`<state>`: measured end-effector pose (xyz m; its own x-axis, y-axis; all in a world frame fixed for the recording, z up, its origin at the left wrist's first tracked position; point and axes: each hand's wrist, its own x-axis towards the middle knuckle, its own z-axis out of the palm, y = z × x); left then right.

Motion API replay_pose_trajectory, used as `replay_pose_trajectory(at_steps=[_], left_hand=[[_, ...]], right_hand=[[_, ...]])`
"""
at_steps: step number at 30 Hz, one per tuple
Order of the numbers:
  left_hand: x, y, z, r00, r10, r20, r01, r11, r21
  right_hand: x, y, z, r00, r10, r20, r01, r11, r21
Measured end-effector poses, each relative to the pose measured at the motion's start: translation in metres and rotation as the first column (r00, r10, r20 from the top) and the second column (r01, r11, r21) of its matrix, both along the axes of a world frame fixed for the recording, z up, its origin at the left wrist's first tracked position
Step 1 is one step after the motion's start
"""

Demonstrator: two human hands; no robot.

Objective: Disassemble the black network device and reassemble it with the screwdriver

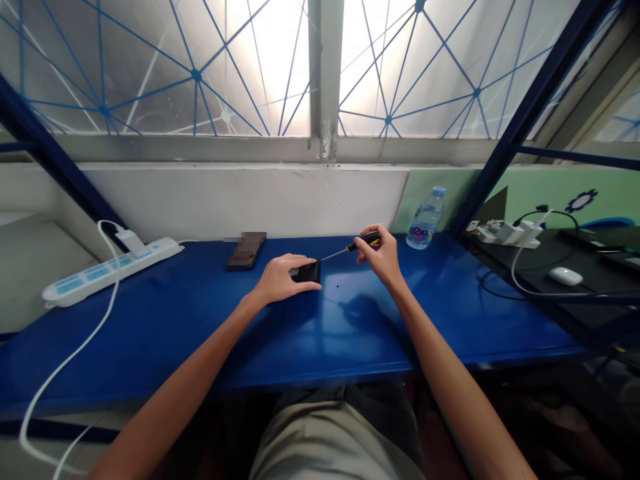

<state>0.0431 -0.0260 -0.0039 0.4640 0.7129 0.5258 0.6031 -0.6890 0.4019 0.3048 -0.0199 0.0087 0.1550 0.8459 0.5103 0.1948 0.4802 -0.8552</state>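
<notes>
On the blue table, a small black box-like device [307,272] lies under my left hand [283,279], which is closed around it with the thumb at the near side and the fingers along the far side. My right hand [381,253] grips a screwdriver [367,241] by its black and yellow handle. Its thin metal shaft points left, and the tip meets the device's upper right corner. Whether the tip sits in a screw is too small to tell. A tiny dark piece [337,287] rests on the table just right of the device.
A dark phone [245,252] lies behind my left hand. At the far left is a white power strip [113,272] with a plugged-in charger and a trailing cable. A water bottle [426,219] stands at the back right. Further right, a white mouse [565,276] sits on a black desk.
</notes>
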Motion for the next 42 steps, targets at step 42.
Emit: replay_pose_trajectory(at_steps=[42], left_hand=[[0.0017, -0.0042, 0.0056, 1.0, -0.017, 0.019, 0.017, 1.0, -0.004]], right_hand=[[-0.0029, -0.0037, -0.0003, 0.997, -0.077, 0.001, 0.077, 0.997, 0.019]])
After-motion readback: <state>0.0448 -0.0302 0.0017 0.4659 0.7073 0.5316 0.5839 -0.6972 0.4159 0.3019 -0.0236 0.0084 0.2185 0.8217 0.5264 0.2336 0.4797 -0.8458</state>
